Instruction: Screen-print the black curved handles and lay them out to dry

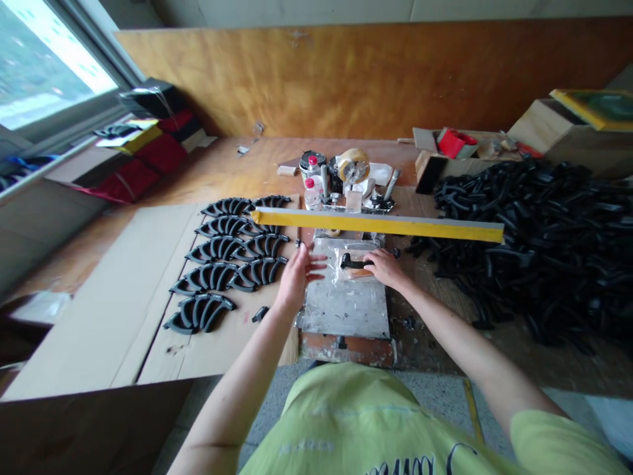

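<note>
My right hand [384,267] grips one end of a black curved handle [353,262], above the middle of a worn metal plate [343,314]. The handle's other end points left, toward my left hand. My left hand [298,274] is over the plate's left edge, fingers stretched apart and holding nothing. Several rows of the same black handles [215,249] lie fanned out on cardboard [148,254] to the left. A single short-looking black piece [260,314] lies near my left forearm. On the right is a large heap of loose black handles [524,244].
A yellow and grey bar [378,224] spans the view above the plate, just beyond my hands. Behind it stand red-capped bottles [311,191], a tape roll [353,165] and tools. Boxes [568,135] stand at the back right, and red and black boxes [153,158] by the window.
</note>
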### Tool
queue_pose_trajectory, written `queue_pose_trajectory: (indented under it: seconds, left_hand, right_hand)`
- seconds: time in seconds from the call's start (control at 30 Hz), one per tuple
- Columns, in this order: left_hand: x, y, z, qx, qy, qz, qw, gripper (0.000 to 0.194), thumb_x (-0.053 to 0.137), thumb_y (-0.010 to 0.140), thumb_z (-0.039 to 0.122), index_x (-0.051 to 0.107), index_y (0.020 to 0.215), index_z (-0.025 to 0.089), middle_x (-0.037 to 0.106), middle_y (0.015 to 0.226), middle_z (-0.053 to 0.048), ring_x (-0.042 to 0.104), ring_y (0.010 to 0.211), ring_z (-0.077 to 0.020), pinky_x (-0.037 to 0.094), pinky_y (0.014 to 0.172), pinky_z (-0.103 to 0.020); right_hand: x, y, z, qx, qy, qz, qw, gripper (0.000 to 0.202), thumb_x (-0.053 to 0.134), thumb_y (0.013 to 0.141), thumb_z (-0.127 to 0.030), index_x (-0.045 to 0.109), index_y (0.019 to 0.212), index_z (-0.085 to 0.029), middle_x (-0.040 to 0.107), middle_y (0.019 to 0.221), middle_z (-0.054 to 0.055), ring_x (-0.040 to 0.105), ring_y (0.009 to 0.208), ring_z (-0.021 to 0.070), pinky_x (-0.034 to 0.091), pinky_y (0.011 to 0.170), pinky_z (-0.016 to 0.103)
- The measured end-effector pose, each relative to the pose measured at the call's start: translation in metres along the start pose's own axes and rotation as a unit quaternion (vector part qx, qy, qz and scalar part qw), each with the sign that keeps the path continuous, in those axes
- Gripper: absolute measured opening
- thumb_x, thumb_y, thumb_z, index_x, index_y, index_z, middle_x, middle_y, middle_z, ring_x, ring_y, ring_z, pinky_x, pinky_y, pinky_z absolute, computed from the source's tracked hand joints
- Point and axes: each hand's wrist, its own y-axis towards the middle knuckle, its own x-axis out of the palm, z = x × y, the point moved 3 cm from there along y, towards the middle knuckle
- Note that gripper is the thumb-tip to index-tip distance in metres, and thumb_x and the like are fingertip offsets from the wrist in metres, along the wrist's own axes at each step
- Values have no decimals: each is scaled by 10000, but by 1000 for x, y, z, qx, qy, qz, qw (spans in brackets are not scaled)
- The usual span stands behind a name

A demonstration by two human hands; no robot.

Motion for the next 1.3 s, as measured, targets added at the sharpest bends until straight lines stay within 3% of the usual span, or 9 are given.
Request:
queue_pose_trajectory:
  seconds: [0.1,0.23,0.4,0.57,0.8,0.9,1.03,1.2,1.3]
  left_hand:
    - [9,-30,-64,-184,-3,-69,980,610,558,832,623,568,1228,159,717,1027,-148,695,789,-204,526,563,-265]
    - [-16,-56,-105,-226,-59,15,972,405,513,889,525,627,962,144,721,861,-114,683,689,-169,494,521,-225]
    - [-135,-72,-123,-228,95,242,938,420,402,898,491,603,742,156,692,673,-88,633,535,-167,483,480,-248]
    - [-213,-80,-150,-298,272,265,876,460,335,879,507,562,618,203,631,544,-102,644,545,-260,524,528,-363]
    - [-226,-74,-143,-331,343,222,851,598,412,810,685,548,546,167,609,504,-125,559,432,-202,424,424,-287]
    - [-214,-62,-114,-302,393,189,848,618,442,781,723,533,535,164,551,417,-86,481,359,-162,353,377,-245]
    - [-140,-16,-39,-74,307,132,939,585,532,754,713,632,851,145,617,525,-26,517,409,-132,410,423,-226]
    - [-28,27,60,182,72,70,978,541,480,848,628,589,1133,181,649,646,-1,549,466,-103,442,473,-204]
    - [-2,27,78,201,24,46,978,488,469,872,570,639,1042,145,625,612,-5,538,460,-102,422,459,-203]
  right_hand:
    - [-5,-15,-48,-38,-4,42,998,90,616,883,-244,670,934,-192,620,917,80,535,954,229,435,870,358]
    - [3,-52,-91,-213,26,-15,977,206,521,936,-206,675,1066,-244,660,981,43,557,952,189,439,870,319]
    - [-24,-100,40,80,-68,-2,994,319,455,881,-46,704,993,-211,691,1015,79,606,955,202,458,827,312]
    - [-48,-159,184,411,-203,-68,886,308,535,830,-89,646,1117,-112,676,1021,216,626,957,285,475,747,353]
    - [-59,-148,189,419,-113,-25,901,196,657,742,-201,699,933,-200,710,869,114,654,846,270,477,702,348]
    - [-62,-107,148,335,47,43,940,215,729,692,-276,684,892,-212,704,851,41,651,811,227,489,734,330]
    - [-35,-42,65,106,187,60,975,322,664,747,-141,689,1060,-217,692,989,29,625,910,187,477,860,343]
    - [11,2,-2,-63,60,16,996,285,570,859,-108,735,1067,-210,666,968,74,549,964,208,438,911,374]
    - [22,2,-9,-77,-3,-4,997,303,546,896,-170,707,1149,-214,663,984,85,537,1000,222,438,906,359]
